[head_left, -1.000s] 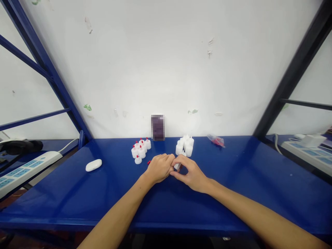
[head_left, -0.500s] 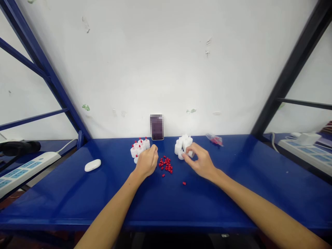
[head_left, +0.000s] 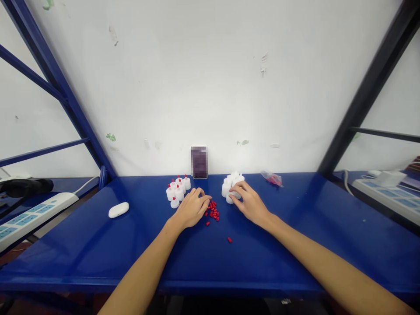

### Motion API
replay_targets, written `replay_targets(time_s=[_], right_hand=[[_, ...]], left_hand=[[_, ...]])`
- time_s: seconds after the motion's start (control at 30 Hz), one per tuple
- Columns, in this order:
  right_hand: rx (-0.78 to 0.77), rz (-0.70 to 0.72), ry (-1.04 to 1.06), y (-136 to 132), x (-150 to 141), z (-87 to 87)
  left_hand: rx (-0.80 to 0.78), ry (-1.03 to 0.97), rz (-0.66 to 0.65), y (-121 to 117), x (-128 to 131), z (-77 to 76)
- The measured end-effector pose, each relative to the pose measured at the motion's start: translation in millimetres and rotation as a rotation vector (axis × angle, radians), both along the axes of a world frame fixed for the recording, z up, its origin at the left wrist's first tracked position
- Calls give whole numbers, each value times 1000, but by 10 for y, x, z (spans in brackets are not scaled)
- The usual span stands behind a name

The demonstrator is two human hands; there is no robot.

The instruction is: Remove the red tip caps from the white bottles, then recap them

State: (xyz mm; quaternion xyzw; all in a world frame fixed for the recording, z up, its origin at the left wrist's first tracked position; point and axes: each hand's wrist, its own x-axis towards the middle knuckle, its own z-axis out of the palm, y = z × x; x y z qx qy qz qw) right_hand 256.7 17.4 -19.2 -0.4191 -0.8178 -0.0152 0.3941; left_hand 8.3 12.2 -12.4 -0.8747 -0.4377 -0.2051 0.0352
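My left hand reaches over the upper edge of a pile of small red caps, with thumb and forefinger close together at the tips. Whether a cap is between them cannot be made out. To its left stand several white squeeze bottles with red-capped tips; a shorter white piece with a red tip is in front of them. My right hand has its thumb and forefinger closed round a small white bottle at the front of a cluster of white bottles. The hand partly hides that cluster.
A single red cap lies nearer the table's front. A phone leans on the wall, and a plastic bag of red pieces lies at the back right. On the left are a white case and a power strip.
My left hand has moved right, from beside the red-capped bottles to the red pile. The right hand stays at the small white bottle. The lone red cap has shifted slightly towards me.
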Motion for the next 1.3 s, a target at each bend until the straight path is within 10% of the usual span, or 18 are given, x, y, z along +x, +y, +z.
replay_targets(time_s=[0.37, 0.53, 0.8, 1.3], right_hand=[[61, -101, -161, 15, -16, -6], [-53, 93, -137, -188, -45, 154], [-387, 428, -397, -470, -59, 287], [-298, 277, -356, -359, -249, 79]], left_hand=[[83, -89, 59, -10, -17, 96], [195, -116, 375, 7, -268, 279], [-126, -6, 811, 58, -655, 379], [-328, 94, 777, 20, -673, 385]])
